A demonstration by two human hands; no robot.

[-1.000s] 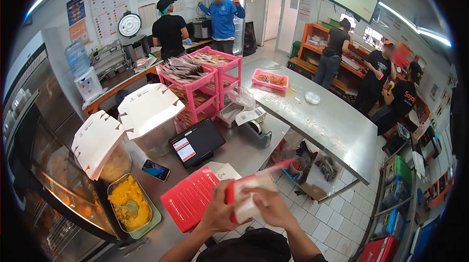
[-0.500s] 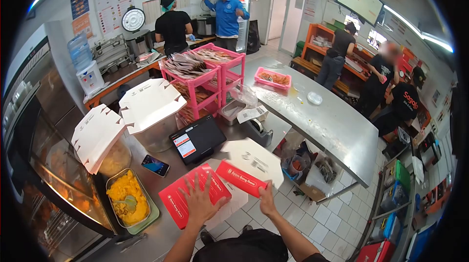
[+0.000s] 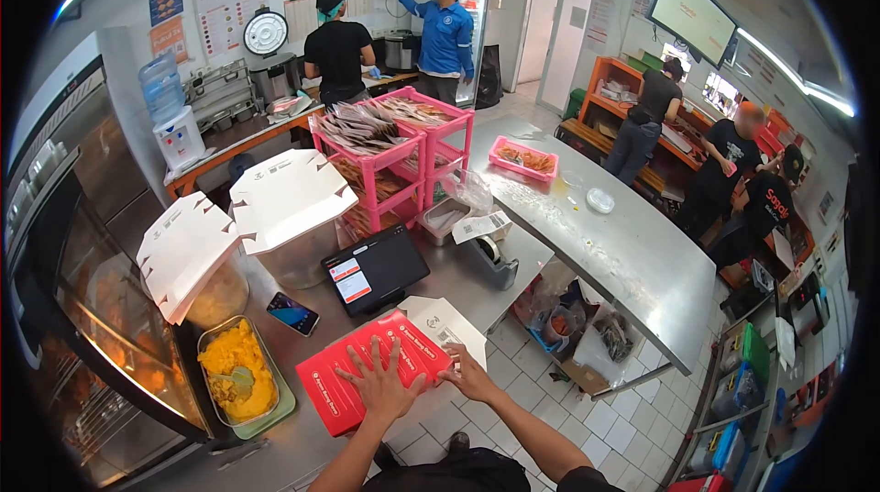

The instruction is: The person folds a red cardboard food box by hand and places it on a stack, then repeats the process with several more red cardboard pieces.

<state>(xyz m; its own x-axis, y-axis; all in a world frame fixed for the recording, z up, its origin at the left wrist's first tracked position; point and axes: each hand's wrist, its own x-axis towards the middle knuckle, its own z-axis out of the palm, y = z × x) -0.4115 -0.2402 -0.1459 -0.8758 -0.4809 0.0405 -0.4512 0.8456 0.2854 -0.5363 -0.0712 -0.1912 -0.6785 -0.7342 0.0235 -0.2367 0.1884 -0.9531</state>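
A red printed cardboard food box (image 3: 321, 380) lies on the steel counter before me, with part of its white flap (image 3: 438, 320) sticking out at the far side. My left hand (image 3: 380, 386) rests flat on the red top, fingers spread. At the right edge of the box, my right hand (image 3: 469, 376) has its fingers bent around the folded red side. A black tablet (image 3: 392, 274) stands just beyond the box. Left of the box are a phone (image 3: 292, 313) and a metal tray of yellow food (image 3: 240, 373) with a scoop in it.
Stacks of unfolded boxes (image 3: 291, 199) cover pots at the left. Pink crates (image 3: 385, 162) full of packets stand behind the tablet, beside a tape dispenser (image 3: 490, 263). A steel table (image 3: 605, 258) extends right. Several people are at work in the background.
The red side panel that my right hand held raised is now folded down against the box. My right hand has moved left with it; my left hand stays on top.
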